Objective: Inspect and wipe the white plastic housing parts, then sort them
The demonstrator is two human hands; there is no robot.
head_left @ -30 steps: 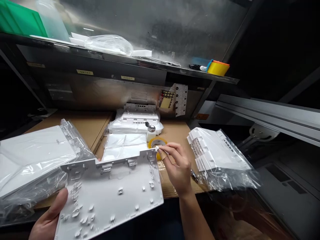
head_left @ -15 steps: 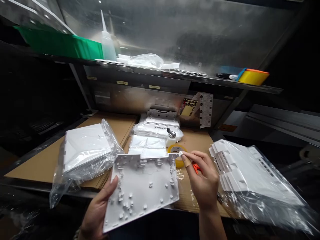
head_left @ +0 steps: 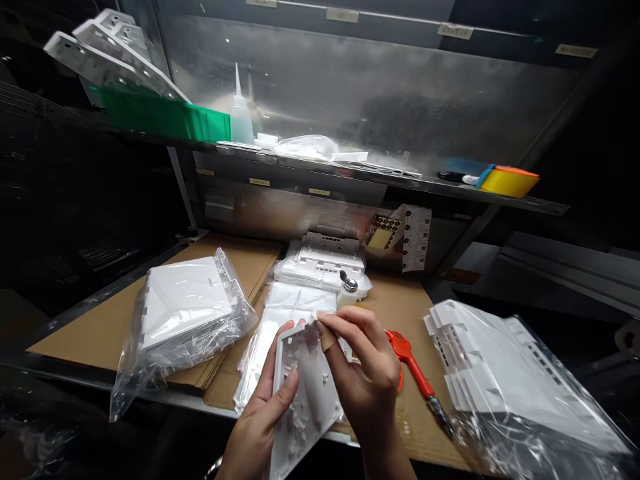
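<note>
My left hand (head_left: pixel 267 400) grips a white plastic housing panel (head_left: pixel 313 380) by its left edge, thumb over the inner side with its small posts. The panel is tilted, its inner face toward my right hand. Against the panel's top corner my right hand (head_left: pixel 363 360) is closed in a pinch, with a tan bandage on one finger. A small white scrap shows at those fingertips; its kind is too small to tell. Red-handled scissors (head_left: pixel 417 373) lie just right of my right hand, and a stack of clear plastic bags (head_left: pixel 283 320) lies behind the panel.
Bagged white housings sit at left (head_left: pixel 187 303) and right (head_left: pixel 510 360) on the cardboard (head_left: pixel 395 293). More white housings (head_left: pixel 325 260) and a pump bottle (head_left: pixel 349 290) stand at the back. Above, the metal shelf (head_left: pixel 350 170) holds a green bin (head_left: pixel 165 119) and a squeeze bottle (head_left: pixel 242 120).
The panel has turned from facing up to steeply tilted, and my left hand has moved right. My right hand has moved left onto the panel's corner. The scissors are now more exposed.
</note>
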